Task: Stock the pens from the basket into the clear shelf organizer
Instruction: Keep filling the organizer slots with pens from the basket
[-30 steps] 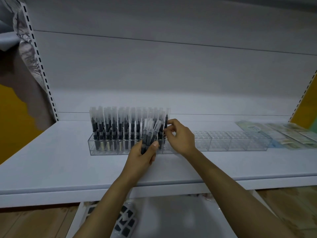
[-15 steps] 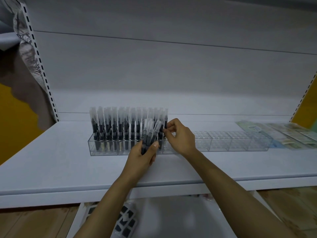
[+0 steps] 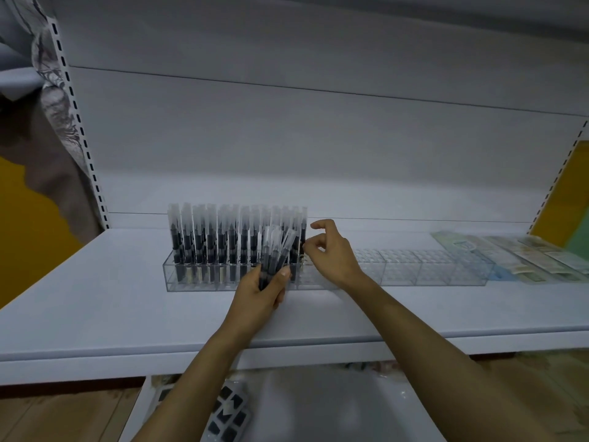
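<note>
Head view.

- Long clear plastic shelf organizer [image 3: 446,272] sits on the white flat shelf board [image 3: 95,298], running left to right, near the back panel.
- Its left part is packed with black pens with frosted clear caps [image 3: 223,244], all upright, in tight rows. Its right part shows only bare small cells.
- Left hand [image 3: 259,293] is in front of the organizer, about where the filled part ends. Fingers and thumb are wrapped round a small bundle of the same black, clear-capped pens [image 3: 275,250]. The bundle points up and leans slightly right, caps uppermost, overlapping the standing rows from this angle.
- Right hand [image 3: 333,255] is above the organizer just right of the last standing pen. Forefinger is lifted and hooked, thumb lower, a clear gap between them, other fingers loosely curled; nothing is held. The thumb tip is very close to the last pen; contact cannot be told.
- Flat pale green and cream packets [image 3: 526,253] lie on the shelf to the right of the organizer, the nearest one touching or just beside its end.
- White perforated shelf upright [image 3: 79,129] stands at left.
- Below the shelf edge: a white smooth-walled container [image 3: 334,409], and to its left a clear pack with dark square pieces [image 3: 229,413]. Contents otherwise blurred.
</note>
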Demonstrator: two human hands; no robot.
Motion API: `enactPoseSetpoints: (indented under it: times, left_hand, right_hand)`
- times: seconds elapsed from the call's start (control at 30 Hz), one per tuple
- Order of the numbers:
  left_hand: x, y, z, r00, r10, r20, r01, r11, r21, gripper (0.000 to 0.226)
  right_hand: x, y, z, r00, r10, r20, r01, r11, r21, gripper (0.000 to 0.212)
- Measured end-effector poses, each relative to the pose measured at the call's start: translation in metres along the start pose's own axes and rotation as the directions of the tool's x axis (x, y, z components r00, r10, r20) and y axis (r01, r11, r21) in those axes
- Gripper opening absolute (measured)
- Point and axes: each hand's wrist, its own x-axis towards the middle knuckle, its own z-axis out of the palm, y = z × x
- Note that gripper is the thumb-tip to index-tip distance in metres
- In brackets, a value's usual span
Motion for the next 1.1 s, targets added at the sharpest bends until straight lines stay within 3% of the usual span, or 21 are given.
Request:
enactPoseSetpoints:
  times: [0.07,0.17,0.23,0.33,0.4,0.6,0.77,0.9,1.1]
  left_hand:
    - [-0.001,0.001,0.000,1.000,-0.014,0.000,0.014,1.000,-0.003,0.039]
    - [0.000,0.001,-0.001,1.000,-0.020,0.017,0.020,1.000,-0.014,0.035]
    - [0.000,0.001,-0.001,0.999,-0.017,0.040,0.018,1.000,-0.025,0.030]
    - [0.000,0.000,-0.002,0.997,0.010,0.073,-0.009,1.000,-0.021,0.023]
    - [0.000,-0.001,-0.002,0.996,0.022,0.089,-0.022,1.000,-0.001,0.020]
    - [0.002,-0.004,-0.002,0.987,0.020,0.161,-0.026,0.999,0.033,0.014]
    - [0.003,-0.005,-0.001,0.986,0.018,0.166,-0.018,1.000,-0.003,0.017]
    - [0.004,-0.007,-0.002,0.992,0.029,0.121,-0.023,0.998,-0.052,0.016]
    - [0.005,-0.008,-0.001,0.992,0.050,0.117,-0.046,0.998,-0.036,0.016]
  right_hand:
    - [-0.003,-0.006,-0.010,0.999,0.001,-0.043,0.004,0.992,0.126,0.039]
    - [-0.026,-0.018,-0.014,0.973,-0.101,-0.208,0.140,0.973,0.186,0.032]
    - [-0.047,-0.023,-0.003,0.975,-0.144,-0.166,0.184,0.949,0.255,0.029]
    - [-0.065,-0.029,0.019,0.997,-0.066,0.041,0.046,0.929,0.366,0.015]
    - [-0.067,-0.030,0.028,0.993,-0.044,0.108,-0.008,0.897,0.442,0.018]
    - [-0.067,-0.036,0.023,0.994,0.082,0.070,-0.107,0.801,0.589,0.023]
    - [-0.060,-0.028,0.018,0.987,0.159,-0.016,-0.120,0.803,0.584,0.030]
    - [-0.064,-0.026,0.016,0.991,0.129,0.043,-0.130,0.804,0.580,0.015]
    - [-0.064,-0.021,0.009,0.988,0.145,0.052,-0.146,0.764,0.629,0.017]
